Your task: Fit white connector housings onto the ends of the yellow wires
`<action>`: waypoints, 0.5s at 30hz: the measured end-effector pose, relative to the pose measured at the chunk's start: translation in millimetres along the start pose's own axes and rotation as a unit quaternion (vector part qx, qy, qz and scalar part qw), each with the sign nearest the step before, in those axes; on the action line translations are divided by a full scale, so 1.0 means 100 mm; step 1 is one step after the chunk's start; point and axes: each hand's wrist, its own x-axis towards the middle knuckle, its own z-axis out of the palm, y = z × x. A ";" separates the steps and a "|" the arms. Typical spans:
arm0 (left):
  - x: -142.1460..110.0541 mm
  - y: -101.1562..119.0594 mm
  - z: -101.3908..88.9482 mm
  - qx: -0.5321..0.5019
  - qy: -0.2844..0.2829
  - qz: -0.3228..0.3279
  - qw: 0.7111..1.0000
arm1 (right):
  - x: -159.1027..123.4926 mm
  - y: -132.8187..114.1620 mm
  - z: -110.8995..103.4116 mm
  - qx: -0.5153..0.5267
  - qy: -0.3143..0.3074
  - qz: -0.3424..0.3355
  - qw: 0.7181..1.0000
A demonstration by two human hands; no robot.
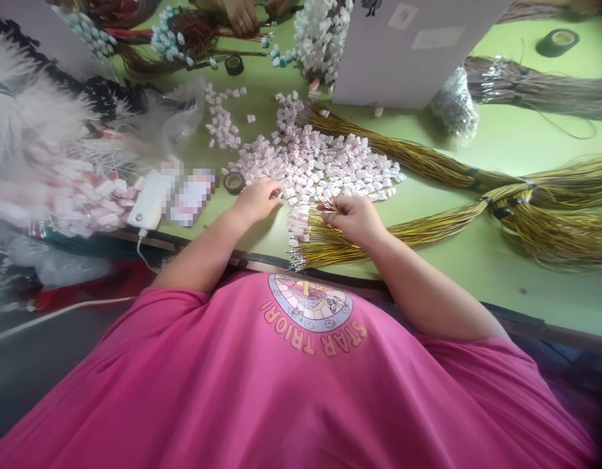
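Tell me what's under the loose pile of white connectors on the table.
Green tabletop shows around the edges of the white connectors. The thick middle covers whatever is beneath, so I can't tell whether anything else lies there.

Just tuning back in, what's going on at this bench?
A person is working with white connectors and yellow wires. The left hand is at the pile's near edge, beside a tape roll; the right hand is at the wire ends, its exact hold too small to tell. White connectors line some of those ends; silvery tips show nearby. Across the table, a co-worker's hand is near reddish wires.
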 end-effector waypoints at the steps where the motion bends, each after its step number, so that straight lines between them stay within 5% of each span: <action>1: 0.01 -0.01 0.04 0.005 -0.008 0.009 1.000 | 0.00 -0.01 0.00 0.006 -0.004 0.002 1.000; 8: -0.11 0.06 -0.02 -0.076 0.020 0.004 0.997 | 0.01 0.00 0.04 -0.023 0.051 0.009 0.998; 15: -0.18 0.30 -0.13 -0.287 -0.038 0.013 0.957 | 0.11 0.05 0.12 -0.102 0.072 0.011 0.992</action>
